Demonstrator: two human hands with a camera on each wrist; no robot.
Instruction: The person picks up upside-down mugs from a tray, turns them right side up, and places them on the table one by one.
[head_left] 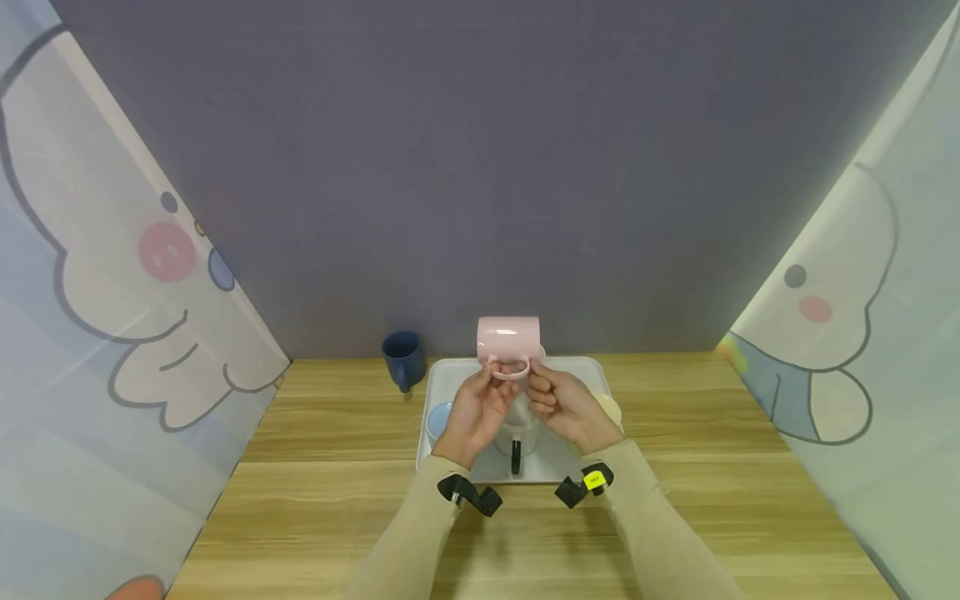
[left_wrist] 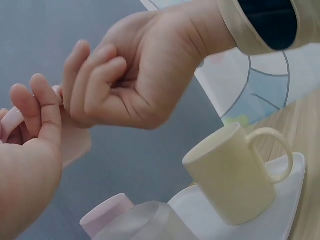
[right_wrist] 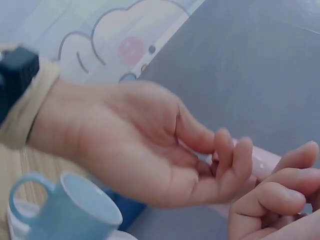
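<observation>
A pink mug (head_left: 508,333) is held up on its side above the tray, its handle turned toward me. My left hand (head_left: 477,417) holds it by the left part of the handle, fingers curled there. At the handle's right end, my right hand (head_left: 566,408) pinches the mug with thumb and fingers. In the left wrist view the mug is mostly hidden behind the left fingers (left_wrist: 40,110). Below the hands stands a frosted, see-through vessel (head_left: 517,437) with a black handle, partly covered by them.
A white tray (head_left: 444,379) carries a light blue mug (right_wrist: 75,210) at left, a cream mug (left_wrist: 230,175) at right and another pink mug (left_wrist: 106,214) behind the frosted vessel. Left of the tray, a dark blue mug (head_left: 403,358) stands on the wooden table (head_left: 322,483) near the grey back wall (head_left: 495,167).
</observation>
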